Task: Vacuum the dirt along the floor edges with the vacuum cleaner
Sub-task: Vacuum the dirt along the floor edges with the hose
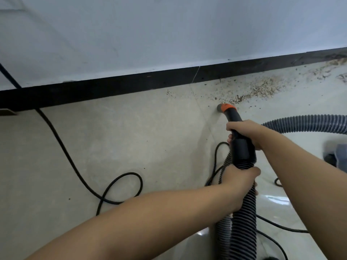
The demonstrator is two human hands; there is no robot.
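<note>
Near baseboard (131, 87), nozzle (226, 108) pointing toward dirt (262, 89), hose (244, 212) trailing back.

A pale blue-grey wall (169, 30) is seen across the top, from 9 to 3 o'clock. A black skirting board (116, 87) is set along its foot, slanting upward toward 2 o'clock. Below it, glossy beige floor tiles (105, 139) are laid, with a thin diagonal joint. Soft light is reflected from the floor near 5 o'clock.
</note>
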